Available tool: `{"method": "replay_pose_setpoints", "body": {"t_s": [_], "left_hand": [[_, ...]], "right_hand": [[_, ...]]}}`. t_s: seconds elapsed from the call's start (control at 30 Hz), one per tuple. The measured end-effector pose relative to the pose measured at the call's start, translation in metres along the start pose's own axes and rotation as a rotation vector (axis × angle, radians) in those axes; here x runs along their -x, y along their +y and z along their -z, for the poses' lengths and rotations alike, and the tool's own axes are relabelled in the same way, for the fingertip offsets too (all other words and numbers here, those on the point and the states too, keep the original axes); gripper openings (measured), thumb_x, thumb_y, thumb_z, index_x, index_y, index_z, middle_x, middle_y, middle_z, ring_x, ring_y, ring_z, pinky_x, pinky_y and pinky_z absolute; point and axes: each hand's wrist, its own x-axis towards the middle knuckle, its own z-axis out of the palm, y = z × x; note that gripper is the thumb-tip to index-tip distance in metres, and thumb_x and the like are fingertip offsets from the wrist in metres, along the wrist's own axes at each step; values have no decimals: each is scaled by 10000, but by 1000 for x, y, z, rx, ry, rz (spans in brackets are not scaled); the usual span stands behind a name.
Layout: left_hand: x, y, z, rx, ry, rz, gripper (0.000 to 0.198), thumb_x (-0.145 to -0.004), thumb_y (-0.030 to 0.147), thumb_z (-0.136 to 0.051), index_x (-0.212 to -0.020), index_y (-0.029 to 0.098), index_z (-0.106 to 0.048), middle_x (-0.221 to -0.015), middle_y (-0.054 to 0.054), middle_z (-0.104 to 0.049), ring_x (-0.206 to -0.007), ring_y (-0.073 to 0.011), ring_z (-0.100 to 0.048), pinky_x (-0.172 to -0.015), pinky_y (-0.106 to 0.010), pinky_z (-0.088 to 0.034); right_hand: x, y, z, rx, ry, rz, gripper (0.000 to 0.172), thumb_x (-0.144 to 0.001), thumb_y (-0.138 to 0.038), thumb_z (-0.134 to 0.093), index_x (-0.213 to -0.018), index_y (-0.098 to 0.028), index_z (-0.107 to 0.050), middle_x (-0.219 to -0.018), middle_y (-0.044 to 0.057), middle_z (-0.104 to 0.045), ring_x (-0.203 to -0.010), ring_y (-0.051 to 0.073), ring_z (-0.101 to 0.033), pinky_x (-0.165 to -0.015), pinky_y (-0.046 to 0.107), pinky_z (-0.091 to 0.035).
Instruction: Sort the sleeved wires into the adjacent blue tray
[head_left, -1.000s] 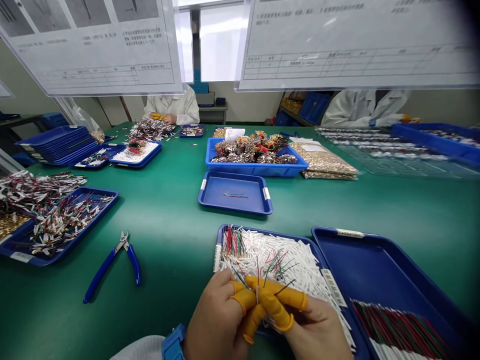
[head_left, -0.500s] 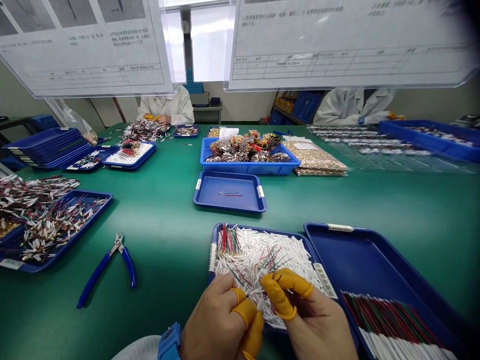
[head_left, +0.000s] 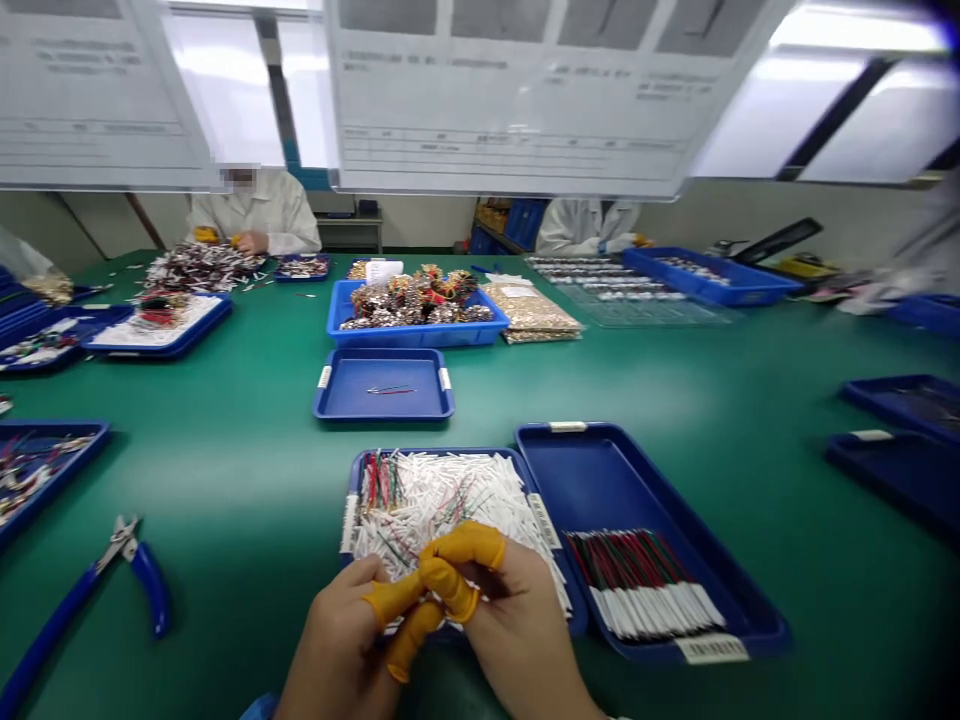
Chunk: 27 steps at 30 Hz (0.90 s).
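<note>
Fingers (head_left: 448, 590) of both hands, capped in yellow rubber cots, are pressed close together, with the left hand (head_left: 334, 640) and right hand (head_left: 521, 630) meeting over the near edge of a blue plastic tray (head_left: 435, 452). Whatever they pinch is hidden, so the head view cannot show it. That tray is heaped with short white-sleeved wires (head_left: 442, 500), with red and green leads showing among them. Half a second earlier, the hands stood further apart.

The head view has also swung right. A long blue tray (head_left: 600, 480) just beside the heaped one now shows whole, holding a neat bundle of red-and-green wires with white sleeves (head_left: 637, 580). Two dark blue trays (head_left: 900, 450) have come in at the right edge, and blue-handled wire cutters (head_left: 142, 590) have shifted toward the lower left corner.
</note>
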Motion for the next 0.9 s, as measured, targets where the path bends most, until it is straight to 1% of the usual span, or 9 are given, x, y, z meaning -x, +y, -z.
{"method": "replay_pose_setpoints", "body": {"t_s": [0.13,0.23,0.27,0.37,0.43,0.53,0.6,0.73,0.9], "left_hand": [[0,-1,3,58,-31,-7,282,-898,151,-443,-661,182,-593,-587,0,-503,-517,-121,-515,-453,-206,-378],[-2,0,3,71,-18,3,195,-888,239,-545,-739,197,-665,-624,-4,-543,-560,-138,-560,-484,-213,-450],[-3,0,2,70,4,12,120,-862,290,-607,-829,210,-691,-662,-9,-571,-601,-153,-583,-516,-225,-485],[-4,1,3,52,71,36,296,-797,360,-698,-1065,241,-665,-769,-22,-624,-680,-180,-608,-574,-262,-542],[-4,1,4,39,96,42,273,-826,329,-668,-1084,241,-654,-754,-16,-617,-670,-175,-600,-570,-261,-546],[-4,-1,8,20,146,55,240,-855,290,-631,-1087,234,-649,-728,-7,-586,-660,-166,-590,-566,-252,-545],[-3,-2,11,12,176,59,225,-860,282,-622,-1077,228,-651,-742,-11,-577,-660,-163,-590,-547,-241,-537],[-1,-5,12,16,168,49,203,-864,243,-604,-1059,222,-657,-740,-11,-576,-653,-160,-588,-533,-234,-525],[-1,-9,10,-4,190,77,169,-849,230,-613,-999,204,-686,-739,-22,-560,-650,-166,-579,-522,-240,-512]], "right_hand": [[0,-5,-1,181,-14,89,109,-769,-220,-617,-668,-185,-640,-629,22,-633,-603,167,-593,-556,271,-479],[-4,-18,14,326,-47,91,131,-787,-226,-586,-666,-192,-623,-636,23,-631,-610,169,-579,-566,279,-466],[-7,-24,25,378,-43,68,131,-787,-236,-584,-666,-197,-618,-638,22,-632,-600,168,-572,-558,279,-464],[-16,-41,69,687,1,-81,117,-781,-271,-576,-704,-200,-630,-664,43,-653,-589,191,-579,-543,303,-465],[-21,-47,99,914,-35,-207,152,-785,-279,-552,-669,-216,-627,-639,40,-673,-556,195,-594,-511,296,-455],[-24,-44,130,1016,-30,-267,211,-772,-260,-538,-577,-225,-612,-558,47,-672,-488,201,-579,-445,294,-410],[-24,-38,136,1050,-25,-284,213,-754,-245,-552,-547,-226,-599,-530,47,-668,-450,198,-561,-413,289,-376],[-22,-26,136,1099,-34,-308,224,-723,-202,-592,-503,-231,-565,-489,35,-658,-419,189,-555,-383,270,-331],[-22,-29,136,1170,29,-307,189,-683,-99,-577,-542,-216,-624,-505,56,-676,-393,205,-575,-368,278,-340]]}}
